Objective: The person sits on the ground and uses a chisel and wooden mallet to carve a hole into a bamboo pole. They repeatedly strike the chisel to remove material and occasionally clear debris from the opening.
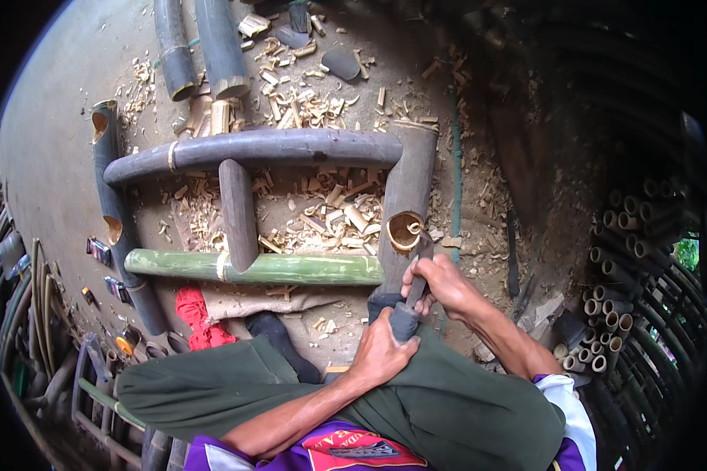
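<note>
Grey ground (63,149) spreads around me, widest and barest at my far left; on it lies the bamboo frame (238,212), its lower side toward my folded legs (236,381); a stack of cut tubes (605,314) stands off to my right, well apart from the work; the dark right-hand post (410,184) makes the frame's right end, with the curved rail (275,149) and the green rail (298,268) both meeting its left side; my right hand (441,284) is closed around a knife (425,250), its blade pointing away from me; my left hand (382,351) is closed just below it on a dark blunt-ended piece (404,321), though I cannot tell whether that is the knife's handle; the round hole (393,235) in the post sits at the blade's tip, a pale curl (414,228) at its edge.

I judge the step in hand to be paring that hole's rim; another stroke calls for a steady, shallow angle along the cut edge; there is open room right of the post, but the green rail crowds the left and my thigh sits close beneath both hands.
</note>
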